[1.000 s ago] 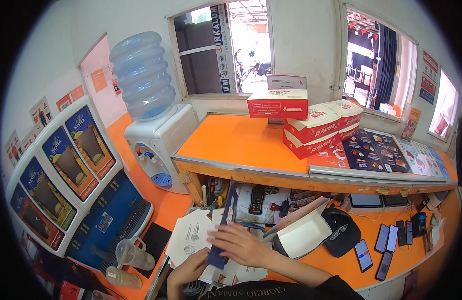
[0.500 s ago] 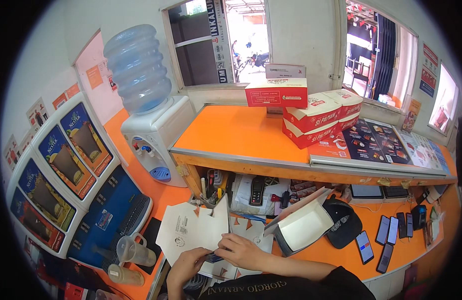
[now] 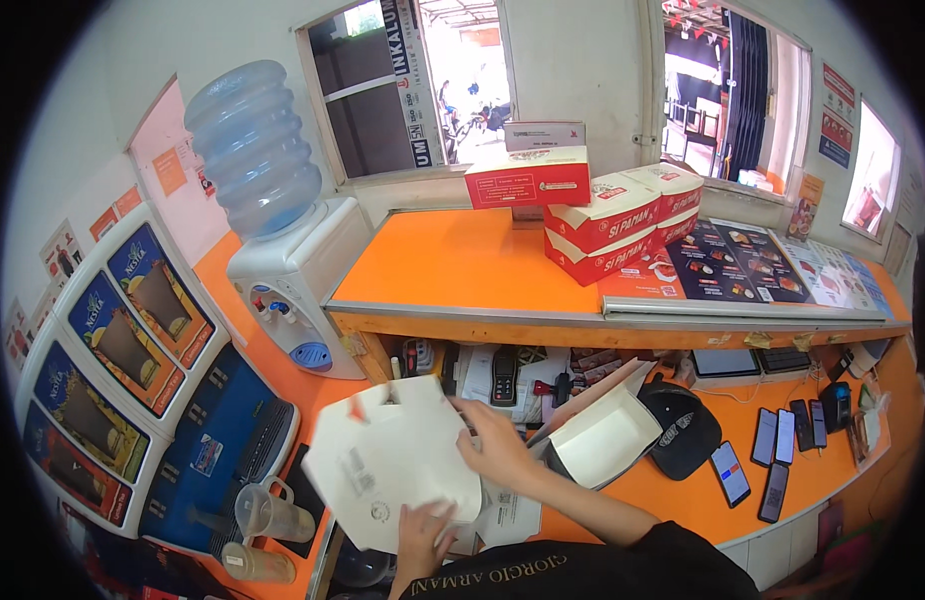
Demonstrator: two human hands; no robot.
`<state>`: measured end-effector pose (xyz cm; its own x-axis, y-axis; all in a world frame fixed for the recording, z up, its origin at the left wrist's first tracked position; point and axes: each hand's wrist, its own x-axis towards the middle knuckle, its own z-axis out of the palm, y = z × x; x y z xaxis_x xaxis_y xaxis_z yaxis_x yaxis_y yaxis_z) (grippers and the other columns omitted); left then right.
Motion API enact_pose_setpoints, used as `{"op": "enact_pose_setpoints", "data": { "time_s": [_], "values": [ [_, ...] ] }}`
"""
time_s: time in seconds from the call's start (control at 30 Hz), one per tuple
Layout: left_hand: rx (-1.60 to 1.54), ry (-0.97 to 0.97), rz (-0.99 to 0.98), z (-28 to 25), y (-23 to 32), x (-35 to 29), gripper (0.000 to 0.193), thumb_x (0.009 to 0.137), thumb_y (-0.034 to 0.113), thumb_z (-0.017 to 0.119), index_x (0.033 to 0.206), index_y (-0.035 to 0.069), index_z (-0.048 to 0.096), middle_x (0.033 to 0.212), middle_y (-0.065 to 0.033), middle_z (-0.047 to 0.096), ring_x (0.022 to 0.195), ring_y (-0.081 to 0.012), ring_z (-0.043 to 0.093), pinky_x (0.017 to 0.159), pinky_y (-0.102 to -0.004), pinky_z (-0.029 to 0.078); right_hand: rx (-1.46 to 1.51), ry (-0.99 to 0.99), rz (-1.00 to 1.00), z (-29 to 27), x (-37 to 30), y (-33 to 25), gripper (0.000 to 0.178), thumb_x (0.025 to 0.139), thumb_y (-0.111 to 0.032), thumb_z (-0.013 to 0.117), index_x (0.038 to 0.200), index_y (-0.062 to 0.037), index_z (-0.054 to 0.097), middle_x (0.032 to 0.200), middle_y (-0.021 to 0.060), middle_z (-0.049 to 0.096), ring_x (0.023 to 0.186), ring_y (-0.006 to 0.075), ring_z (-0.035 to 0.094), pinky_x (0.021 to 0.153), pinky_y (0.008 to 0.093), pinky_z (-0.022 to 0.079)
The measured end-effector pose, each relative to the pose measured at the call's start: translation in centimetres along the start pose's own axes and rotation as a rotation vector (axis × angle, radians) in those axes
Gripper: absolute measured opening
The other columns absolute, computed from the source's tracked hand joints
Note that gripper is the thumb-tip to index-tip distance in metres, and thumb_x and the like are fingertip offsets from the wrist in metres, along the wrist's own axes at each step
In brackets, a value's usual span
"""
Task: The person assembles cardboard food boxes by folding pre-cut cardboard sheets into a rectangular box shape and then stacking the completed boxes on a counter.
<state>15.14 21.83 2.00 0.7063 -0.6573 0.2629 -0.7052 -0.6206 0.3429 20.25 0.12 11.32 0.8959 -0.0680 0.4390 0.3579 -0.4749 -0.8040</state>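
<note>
A part-folded white cardboard box (image 3: 388, 450) with a notched far edge and small printed marks tilts in front of me. My right hand (image 3: 495, 445) grips its right side, some fingers hidden behind the board. At the near edge, the fingers of my left hand (image 3: 423, 537) curl over the card, slightly blurred. Just right of my right hand stands an open box (image 3: 608, 435) with a pale inside and its lid raised. More flat card (image 3: 513, 515) lies under my right forearm.
Red and white closed boxes (image 3: 603, 240) are stacked on the raised orange counter (image 3: 443, 265). A black cap (image 3: 683, 430) and several phones (image 3: 728, 470) lie to the right. Plastic jugs (image 3: 273, 510) stand left beside the drink dispenser (image 3: 133, 320); a water dispenser (image 3: 298, 290) is behind.
The cardboard has been lifted and opened wider toward me. My right hand has moved up its right side, and my left hand has shifted right along the near edge. The view has turned slightly.
</note>
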Motion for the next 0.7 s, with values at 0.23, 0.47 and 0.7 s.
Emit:
{"op": "enact_pose_setpoints", "data": {
  "time_s": [0.23,0.47,0.7],
  "values": [
    [-1.874,0.578,-0.252,-5.2,-0.7,3.7,0.059,0.095,0.048,0.039,0.132,0.001,0.042,0.126,-0.0117,0.054,0.115,-0.0253,0.052,0.095,-0.0385,0.043,-0.251,-0.078,-0.845,3.5,-4.9,-1.4,0.041,0.072,-0.011,0.065,0.113,-0.0102,0.058,0.113,0.0067,0.057,0.104,0.0189,0.053,0.084,0.0325,0.047],
    [-1.659,0.524,-0.514,-9.1,-2.1,4.0,0.041,0.098,0.03,0.039,0.121,-0.002,0.049,0.11,-0.0131,0.06,0.097,-0.0217,0.061,0.085,-0.0341,0.047,-0.352,-0.212,-1.069,2.4,-5.1,-3.3,0.039,0.083,-0.019,0.058,0.121,-0.0165,0.049,0.12,0.0032,0.055,0.105,0.0175,0.053,0.083,0.0338,0.047],
    [-1.525,0.711,-0.458,-9.3,-0.9,4.8,0.039,0.098,0.031,0.044,0.119,-0.001,0.05,0.108,-0.0109,0.06,0.096,-0.0197,0.06,0.082,-0.0333,0.049,0.032,-0.088,-0.845,1.7,-4.3,-5.2,0.035,0.077,-0.019,0.073,0.107,-0.0091,0.057,0.113,0.0075,0.056,0.099,0.0234,0.054,0.082,0.0346,0.047]
  ]
}}
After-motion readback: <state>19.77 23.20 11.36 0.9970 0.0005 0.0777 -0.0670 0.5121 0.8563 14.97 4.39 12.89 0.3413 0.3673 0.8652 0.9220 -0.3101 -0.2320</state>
